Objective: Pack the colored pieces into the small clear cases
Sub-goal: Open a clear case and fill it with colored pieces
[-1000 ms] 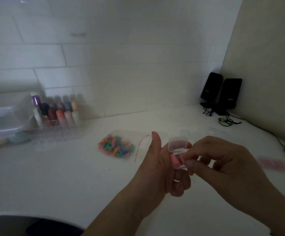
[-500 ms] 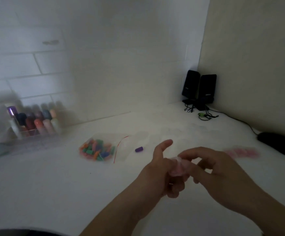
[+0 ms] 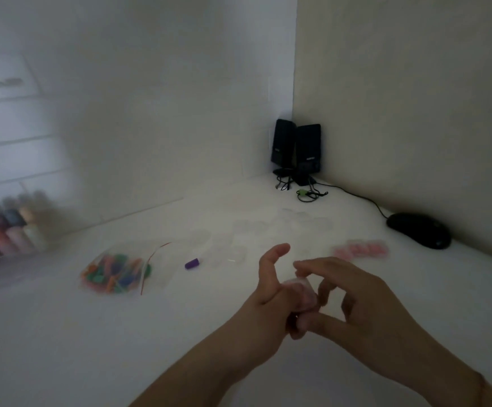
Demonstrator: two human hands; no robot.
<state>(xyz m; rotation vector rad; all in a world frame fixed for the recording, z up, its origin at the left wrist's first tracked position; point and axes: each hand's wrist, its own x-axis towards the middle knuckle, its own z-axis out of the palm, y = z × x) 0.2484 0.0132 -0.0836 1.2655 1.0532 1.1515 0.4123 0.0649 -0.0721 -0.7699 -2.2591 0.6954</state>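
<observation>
Dim, blurry frame. Both hands meet low-centre over the white desk (image 3: pixel 63 333).

Left hand (image 3: pixel 271 301): fingers curled around a small clear case (image 3: pixel 302 292), thumb sticking up toward 12 o'clock and off the case. Pink tint inside the case; piece count unreadable through the blur.

Right hand (image 3: pixel 365 298): comes in from 4 o'clock, fingers bent, fingertips (image 3: pixel 299 265) at the top of the same case. Looks like a light pinch on its top edge or lid, but can't tell whether it's actually clamped or just touching. Can't tell if the lid is open or closed either.

Rest of the task stuff, relative to the hands:
- Clear bag of mixed colored pieces (image 3: pixel 115 273) at 9 o'clock, well apart, lying flat, red zip strip along its right edge.
- Single purple piece (image 3: pixel 192 263) loose on the desk at 10 o'clock, between bag and hands, touching neither.
- Pink-filled cases (image 3: pixel 360 249) in a row at 2 o'clock, near the right hand, smeared by motion blur.
- Faint clear empties (image 3: pixel 283 226) scattered at 12 o'clock, barely visible against the desk.

Background: two black speakers (image 3: pixel 296 151) in the wall corner at 12 o'clock, cable running to a black mouse (image 3: pixel 419 229) at 2 o'clock. Rack of coloured bottles (image 3: pixel 7 227) far out at 9 o'clock against the tiled wall.
</observation>
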